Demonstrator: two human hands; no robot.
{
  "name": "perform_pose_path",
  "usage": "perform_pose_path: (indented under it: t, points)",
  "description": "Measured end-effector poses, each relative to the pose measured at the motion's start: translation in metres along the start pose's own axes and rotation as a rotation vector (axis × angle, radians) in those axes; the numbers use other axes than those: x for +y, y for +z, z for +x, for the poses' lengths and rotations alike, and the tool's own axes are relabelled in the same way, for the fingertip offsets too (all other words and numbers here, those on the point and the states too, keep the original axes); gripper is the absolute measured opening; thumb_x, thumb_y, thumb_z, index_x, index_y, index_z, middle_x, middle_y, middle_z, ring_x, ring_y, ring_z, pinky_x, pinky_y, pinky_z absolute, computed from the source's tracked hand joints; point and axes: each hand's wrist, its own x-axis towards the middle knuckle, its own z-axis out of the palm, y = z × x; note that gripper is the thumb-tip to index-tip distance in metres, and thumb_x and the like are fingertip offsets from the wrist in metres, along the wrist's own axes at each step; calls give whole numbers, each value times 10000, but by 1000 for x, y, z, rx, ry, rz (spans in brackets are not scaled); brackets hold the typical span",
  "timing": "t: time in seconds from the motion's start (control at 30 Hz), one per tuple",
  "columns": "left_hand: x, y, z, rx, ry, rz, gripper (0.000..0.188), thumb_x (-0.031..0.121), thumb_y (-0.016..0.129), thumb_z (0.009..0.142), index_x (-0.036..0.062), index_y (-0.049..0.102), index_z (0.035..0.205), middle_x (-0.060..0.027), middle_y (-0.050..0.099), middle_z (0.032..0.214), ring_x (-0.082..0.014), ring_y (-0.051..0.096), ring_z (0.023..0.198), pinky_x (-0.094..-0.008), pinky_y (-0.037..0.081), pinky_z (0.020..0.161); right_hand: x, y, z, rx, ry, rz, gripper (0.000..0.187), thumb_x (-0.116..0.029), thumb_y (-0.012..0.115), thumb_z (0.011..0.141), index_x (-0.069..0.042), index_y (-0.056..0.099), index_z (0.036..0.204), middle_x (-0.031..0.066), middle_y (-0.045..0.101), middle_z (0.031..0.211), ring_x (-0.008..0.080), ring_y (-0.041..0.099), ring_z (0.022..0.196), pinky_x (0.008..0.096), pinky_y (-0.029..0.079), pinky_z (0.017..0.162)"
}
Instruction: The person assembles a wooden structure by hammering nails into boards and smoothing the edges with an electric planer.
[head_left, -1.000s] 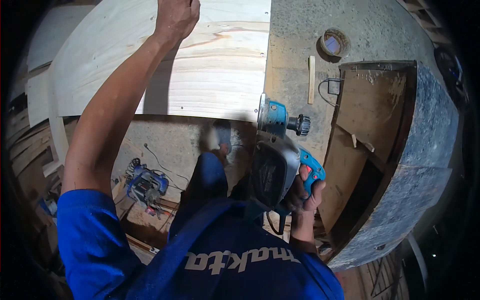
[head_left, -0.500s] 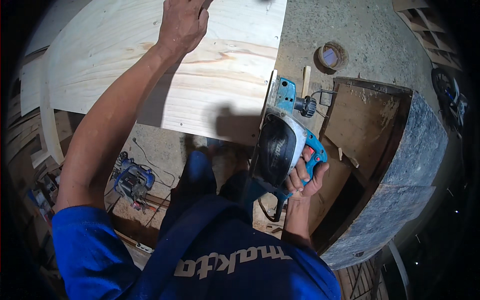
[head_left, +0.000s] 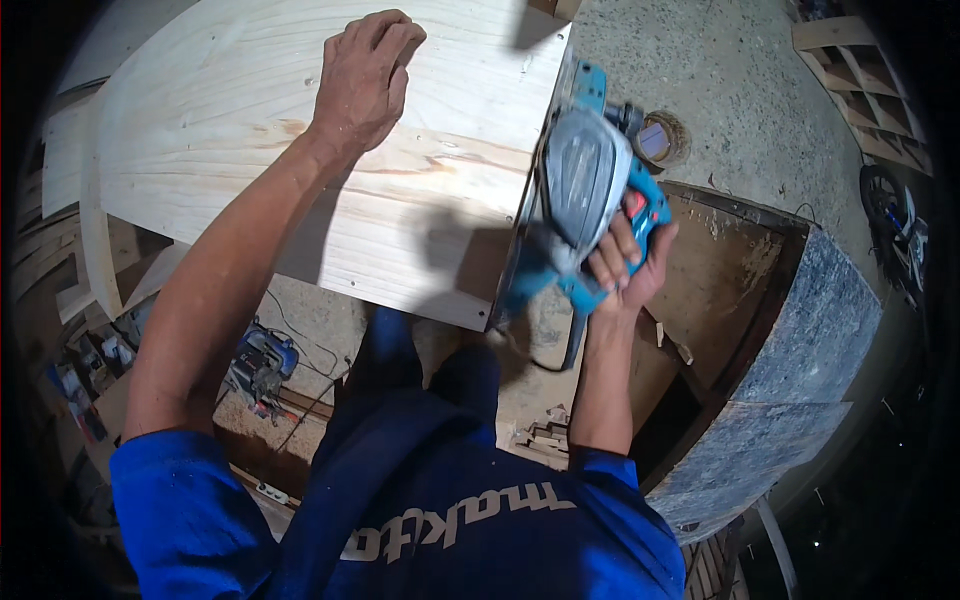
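My right hand (head_left: pixel 628 250) is closed around the rear handle of a blue and grey electric hand planer (head_left: pixel 585 175). The planer stands against the right edge of a pale plywood panel (head_left: pixel 430 180), and its lower part is smeared by motion. My left hand (head_left: pixel 365 85) rests on top of the panel, its fingers curled together, with nothing visible in them; the underside of the fingers is hidden. A dark shadow of the planer falls on the panel's near right corner. Small fastener heads dot the panel along its edges.
Right of the planer lies a large open wooden box shape (head_left: pixel 790 320) with a mottled grey side. A round tub (head_left: pixel 662 140) stands on the concrete floor. Another blue power tool (head_left: pixel 262 365) with a cord lies at lower left. Wood offcuts (head_left: pixel 540 440) lie near my feet.
My right hand has pushed the planer forward along the panel's right edge, away from me. My left hand stays on the panel and now shows fully in view.
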Motion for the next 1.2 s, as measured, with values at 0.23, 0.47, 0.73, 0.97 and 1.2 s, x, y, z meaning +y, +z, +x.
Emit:
perform_pose_path:
  t: [0.23, 0.47, 0.73, 0.97, 1.2]
  points:
    - [3, 0, 2, 7, 70, 37, 480, -43, 507, 806, 101, 582, 1258, -97, 541, 1343, -307, 512, 1216, -449, 378, 1036, -38, -9, -1, -4, 23, -58, 550, -426, 437, 1084, 19, 410, 1406, 3, 418, 721, 109, 425, 519, 282, 406, 485]
    - [8, -2, 6, 13, 61, -50, 420, -70, 503, 845, 71, 631, 1219, -124, 599, 1266, -335, 594, 1068, -408, 492, 903, -49, -14, -180, 570, -115, -515, 433, -202, 514, 1042, 11, 447, 1412, -14, 416, 713, 89, 407, 505, 267, 380, 462]
    - [11, -1, -1, 147, 183, 417, 319, 92, 587, 915, 200, 648, 1209, -67, 642, 1217, -286, 590, 1151, -495, 404, 980, -30, -13, -381, 1237, -123, -741, 412, -115, 676, 934, -19, 549, 1314, -2, 450, 717, 102, 461, 519, 282, 413, 470]
    - [105, 8, -56, 121, -253, 138, 406, 349, 587, 988, 24, 619, 1230, -212, 573, 1258, -394, 517, 1182, -550, 369, 1006, -9, -7, -509, 1379, -34, -1069, 400, -183, 715, 926, -30, 569, 1265, 10, 526, 739, 118, 524, 525, 280, 447, 466]
    - [204, -9, -153, -143, -311, 55, 951, 377, 773, 782, -45, 319, 1503, -295, 285, 1536, -441, 255, 1448, -675, 207, 1131, 9, 45, -508, 1273, 216, -1387, 393, -212, 751, 883, -2, 618, 1187, 84, 681, 936, 184, 648, 819, 355, 530, 749]
